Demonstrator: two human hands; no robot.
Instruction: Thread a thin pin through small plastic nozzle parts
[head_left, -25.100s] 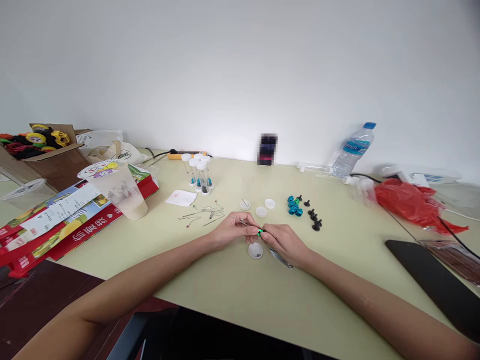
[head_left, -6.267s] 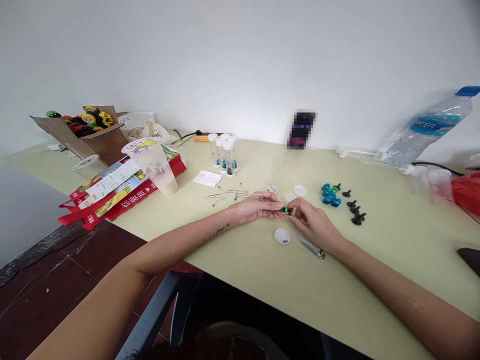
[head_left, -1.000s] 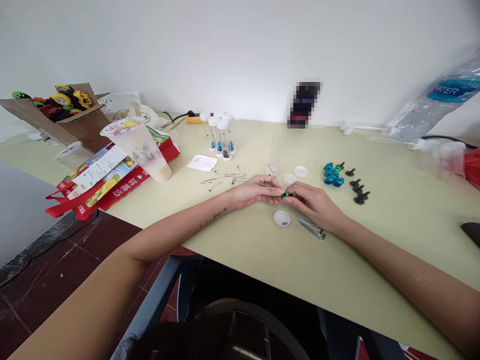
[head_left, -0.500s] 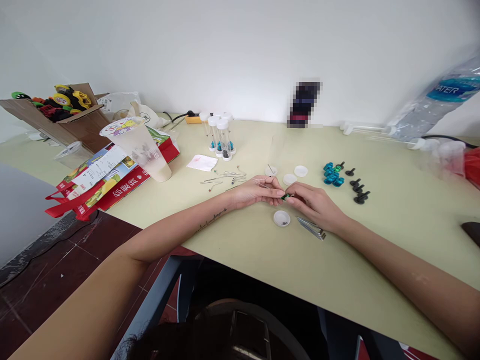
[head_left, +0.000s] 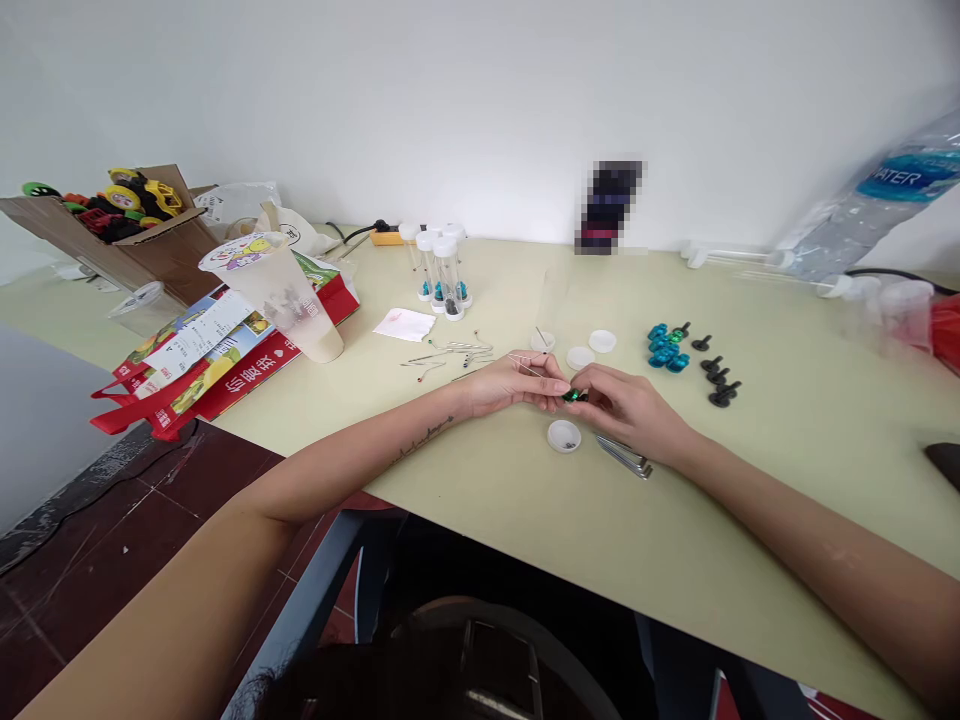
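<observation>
My left hand (head_left: 517,382) pinches a small shiny green piece (head_left: 574,396) between thumb and fingers. A thin metal rod (head_left: 527,367) lies across the same hand. From the other side my right hand (head_left: 626,405) closes its fingertips on the green piece, which they partly cover. Just in front of the hands sits a small white round cap (head_left: 564,437) with tiny dark bits in it. Metal tweezers (head_left: 624,456) rest beside my right wrist. Several thin wire pieces with coloured ends (head_left: 457,352) lie beyond my left forearm.
Clear tubes (head_left: 448,275) with white caps stand near the wall. Several blue pieces (head_left: 664,352) and black pieces (head_left: 718,374) lie right of my hands. More white caps (head_left: 602,342) sit behind them. At left are a drink cup (head_left: 289,300), a red bag (head_left: 247,385) and a cardboard box (head_left: 161,265).
The green piece has turned slightly between my fingertips and shows more of its shiny side. My right fingers have shifted a little; both arms stay almost in place.
</observation>
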